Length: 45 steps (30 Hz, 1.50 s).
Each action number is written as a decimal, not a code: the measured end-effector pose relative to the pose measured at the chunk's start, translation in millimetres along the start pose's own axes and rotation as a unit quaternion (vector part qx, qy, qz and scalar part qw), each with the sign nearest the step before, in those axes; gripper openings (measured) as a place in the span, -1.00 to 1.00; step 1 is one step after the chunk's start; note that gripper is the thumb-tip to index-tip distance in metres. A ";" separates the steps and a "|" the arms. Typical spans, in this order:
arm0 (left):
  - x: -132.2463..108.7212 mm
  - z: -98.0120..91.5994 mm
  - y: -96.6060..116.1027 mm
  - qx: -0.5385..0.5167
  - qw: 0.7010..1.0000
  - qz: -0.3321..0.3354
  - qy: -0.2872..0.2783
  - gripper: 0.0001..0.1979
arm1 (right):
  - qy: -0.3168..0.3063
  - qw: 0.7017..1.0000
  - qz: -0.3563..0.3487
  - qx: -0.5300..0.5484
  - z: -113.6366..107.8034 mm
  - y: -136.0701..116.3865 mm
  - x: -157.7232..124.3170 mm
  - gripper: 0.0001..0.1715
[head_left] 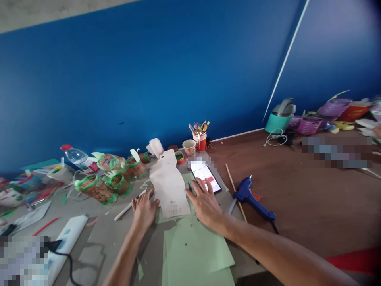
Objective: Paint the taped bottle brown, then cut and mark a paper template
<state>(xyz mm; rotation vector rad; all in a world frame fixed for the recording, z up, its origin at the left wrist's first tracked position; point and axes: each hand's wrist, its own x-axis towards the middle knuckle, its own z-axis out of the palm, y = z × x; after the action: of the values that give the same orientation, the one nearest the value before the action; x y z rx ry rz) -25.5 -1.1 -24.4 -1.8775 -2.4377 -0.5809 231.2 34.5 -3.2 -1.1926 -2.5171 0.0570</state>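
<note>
A curled white sheet of card (169, 182) lies between my two hands, its near end over pale green paper (196, 254). At its left edge my left hand (145, 207) rests with thumb and fingers apart, beside a white pen-like stick (127, 207). My right hand (205, 204) has its fingers spread over the card's right edge and the near end of a lit phone (214, 183). A small dark object, too unclear to name, shows by the right fingertips. Neither hand appears to grip anything.
A blue glue gun (253, 198) and a wooden stick (228, 176) lie to the right. Behind stand a paper cup (189, 148) and a red cup of scissors (200, 141). Green-edged cup crafts (97, 188) and a bottle (79, 159) are at left, a teal pot (278, 121) far right.
</note>
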 end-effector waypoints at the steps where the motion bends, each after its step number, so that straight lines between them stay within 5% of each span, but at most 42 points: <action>1: 0.4 -0.2 0.8 -0.006 1.000 -0.004 0.004 -0.58 | 0.005 1.000 0.002 0.003 0.0 -0.5 -0.4 -0.50; 9: 2.8 1.3 1.0 -0.025 0.999 -0.010 0.032 -0.59 | 0.013 0.999 0.015 0.032 -7.9 -2.0 0.2 -0.58; 16: 0.3 -0.4 -0.9 -0.091 0.985 0.128 0.073 -0.65 | -0.054 0.998 -0.003 0.023 -11.2 1.0 1.5 -0.73; 23: -8.1 3.0 9.4 -0.117 0.962 0.247 0.007 -0.60 | -0.062 0.996 -0.066 0.003 -9.2 7.4 5.5 -0.75; 45: -14.4 5.5 10.0 -0.071 0.971 0.227 -0.026 -0.55 | -0.047 0.982 -0.181 0.018 -6.4 27.1 17.3 -0.75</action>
<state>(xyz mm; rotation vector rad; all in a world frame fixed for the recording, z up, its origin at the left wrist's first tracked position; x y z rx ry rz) -11.0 -10.8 -30.0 -2.4251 -1.9261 -0.6935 243.4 64.3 2.9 -0.7176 -2.7615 0.0695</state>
